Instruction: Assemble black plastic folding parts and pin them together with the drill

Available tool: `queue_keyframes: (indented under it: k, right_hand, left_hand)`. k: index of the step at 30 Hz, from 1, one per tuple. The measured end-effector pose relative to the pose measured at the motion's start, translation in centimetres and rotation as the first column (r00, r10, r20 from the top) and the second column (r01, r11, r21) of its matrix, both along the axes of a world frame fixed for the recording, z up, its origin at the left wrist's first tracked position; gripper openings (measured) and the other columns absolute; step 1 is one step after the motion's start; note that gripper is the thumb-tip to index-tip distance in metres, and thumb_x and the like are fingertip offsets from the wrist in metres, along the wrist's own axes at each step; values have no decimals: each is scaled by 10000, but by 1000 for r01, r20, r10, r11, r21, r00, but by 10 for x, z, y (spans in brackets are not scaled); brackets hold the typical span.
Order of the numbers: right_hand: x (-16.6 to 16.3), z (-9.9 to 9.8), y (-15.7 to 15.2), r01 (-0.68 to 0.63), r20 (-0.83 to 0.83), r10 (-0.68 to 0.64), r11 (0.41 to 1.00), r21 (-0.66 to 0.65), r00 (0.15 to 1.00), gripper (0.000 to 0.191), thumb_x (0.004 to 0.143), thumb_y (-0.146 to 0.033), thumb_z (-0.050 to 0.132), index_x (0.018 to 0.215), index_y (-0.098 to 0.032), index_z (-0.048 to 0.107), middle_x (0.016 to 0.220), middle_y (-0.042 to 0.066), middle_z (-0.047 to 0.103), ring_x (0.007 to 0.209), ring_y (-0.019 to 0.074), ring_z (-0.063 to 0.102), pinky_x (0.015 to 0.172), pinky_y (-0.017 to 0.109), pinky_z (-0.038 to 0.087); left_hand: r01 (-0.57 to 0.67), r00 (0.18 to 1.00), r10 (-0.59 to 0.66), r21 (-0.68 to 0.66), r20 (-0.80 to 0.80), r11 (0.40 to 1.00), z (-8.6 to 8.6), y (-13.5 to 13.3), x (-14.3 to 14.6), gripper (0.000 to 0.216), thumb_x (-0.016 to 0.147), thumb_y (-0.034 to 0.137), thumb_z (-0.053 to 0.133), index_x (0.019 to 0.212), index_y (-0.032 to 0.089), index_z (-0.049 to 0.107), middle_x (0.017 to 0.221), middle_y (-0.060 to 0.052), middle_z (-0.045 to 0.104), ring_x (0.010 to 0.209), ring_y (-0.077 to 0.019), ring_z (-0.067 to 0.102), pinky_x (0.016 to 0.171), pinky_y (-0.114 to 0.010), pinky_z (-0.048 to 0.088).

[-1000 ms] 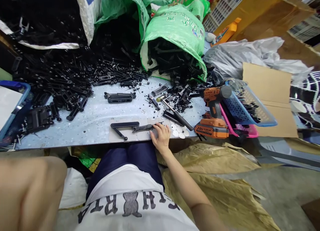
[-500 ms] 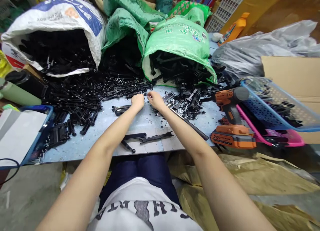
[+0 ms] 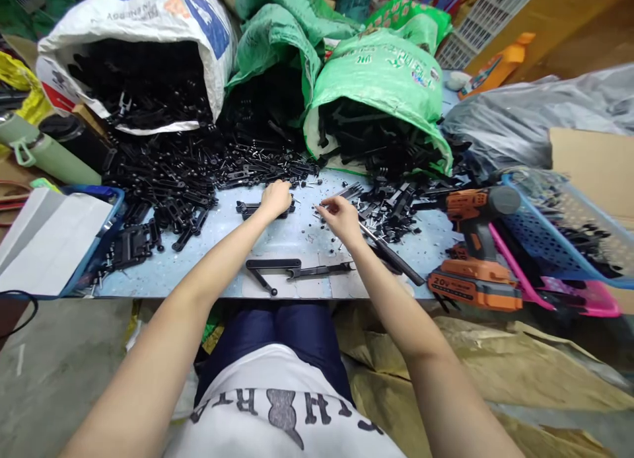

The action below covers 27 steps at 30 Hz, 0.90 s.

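Observation:
My left hand (image 3: 276, 199), its fingers curled, is over a small group of long black parts (image 3: 251, 210) in the middle of the bench. What those fingers hold is hidden. My right hand (image 3: 341, 217) is closed in a pinch to the right, its thumb and fingertips together just above the blue bench top (image 3: 300, 236). Anything between them is too small to name. Small screws and black bits lie around the fingertips. Nearer me, a jointed black arm (image 3: 273, 264) and a forked black bar (image 3: 321, 269) rest on the bench.
An orange cordless drill (image 3: 473, 246) stands at right beside a blue basket (image 3: 569, 227). A black-handled rod (image 3: 396, 256) lies near my right wrist. Behind are a white sack (image 3: 143, 22) and a green sack (image 3: 376, 68) of black parts. Loose black parts (image 3: 168, 174) heap at left.
My hands, close together before, have moved apart: the right hand has come back and to the right, while the left is over the long black parts. The view has shifted slightly.

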State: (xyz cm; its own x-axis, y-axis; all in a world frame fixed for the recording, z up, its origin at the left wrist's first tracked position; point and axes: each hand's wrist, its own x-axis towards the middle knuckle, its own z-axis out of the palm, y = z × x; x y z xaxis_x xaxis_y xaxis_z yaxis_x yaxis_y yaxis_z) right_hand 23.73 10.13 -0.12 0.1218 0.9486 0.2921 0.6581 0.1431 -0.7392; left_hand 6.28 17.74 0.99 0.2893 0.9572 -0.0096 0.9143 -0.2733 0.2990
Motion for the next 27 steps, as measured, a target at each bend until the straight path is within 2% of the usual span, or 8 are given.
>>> queue_keyframes:
  k: [2, 5, 10, 13, 15, 19, 22, 27]
  right_hand:
    - [-6, 3, -31, 0, -129, 1, 1000, 3, 992, 235, 746, -390, 623, 823, -169, 601, 740, 36, 631, 614, 147, 566, 618, 297, 478]
    - [-22, 0, -71, -92, -246, 89, 996, -2, 965, 263, 757, -433, 626, 832, -182, 600, 742, 35, 642, 621, 151, 597, 592, 292, 506]
    - [-44, -21, -106, -156, -166, 171, 982, 105, 971, 220, 795, -417, 609, 810, -198, 619, 802, 54, 653, 690, 165, 629, 616, 302, 547]
    - [-46, -31, -109, -172, 4, 176, 957, 232, 984, 165, 854, -349, 548, 811, -207, 619, 826, 65, 656, 784, 175, 635, 675, 314, 551]
    - [-45, -34, -110, -270, 197, 223, 927, 261, 955, 140, 876, -287, 522, 819, -213, 626, 871, 72, 672, 803, 170, 635, 704, 311, 537]
    - [-41, -38, -115, -433, 434, 298, 866, 252, 850, 137, 884, -200, 503, 890, -222, 639, 993, 70, 682, 793, 156, 642, 675, 292, 514]
    - [-39, -39, -119, -439, 400, 307, 848, 297, 864, 155, 881, -187, 512, 982, -217, 625, 1024, 77, 675, 860, 163, 645, 697, 285, 529]
    - [-35, -33, -122, -447, 284, 378, 861, 243, 881, 196, 874, -251, 533, 1051, -216, 610, 1039, 90, 665, 938, 184, 638, 791, 331, 546]
  left_hand:
    - [-15, 1000, 12, -80, -29, 997, -1, 7, 17, 288, 823, 112, 465, 1066, 116, 618, 1103, -160, 607, 1073, -257, 560, 905, -352, 441]
    - [-23, 1000, 22, -139, -11, 990, -1, 14, 40, 247, 802, 41, 467, 983, 55, 635, 1005, -195, 636, 1004, -268, 597, 850, -356, 463]
    - [20, 998, -16, -66, 55, 998, 10, -1, 43, 273, 860, 91, 453, 1111, 42, 548, 1090, -194, 605, 1033, -237, 574, 863, -334, 440]
    - [115, 981, -120, 44, 154, 992, 21, -31, 10, 232, 883, 243, 499, 1070, 127, 574, 1059, -94, 624, 995, -174, 570, 866, -274, 421]
    - [167, 931, -209, 159, 298, 973, 25, -60, -25, 190, 877, 279, 513, 949, 147, 629, 959, -57, 643, 919, -154, 581, 834, -256, 428]
    - [41, 882, -145, 234, 448, 971, 17, -122, -99, 187, 884, 266, 492, 929, 168, 644, 832, -29, 638, 797, -137, 593, 759, -251, 457]
    - [14, 920, -101, 225, 380, 974, 1, -158, -130, 172, 880, 270, 498, 903, 165, 631, 802, -35, 626, 750, -147, 595, 711, -260, 470]
    - [133, 980, -169, 290, 104, 948, -9, -176, -131, 193, 902, 205, 433, 893, 154, 619, 803, -67, 600, 742, -175, 585, 703, -291, 481]
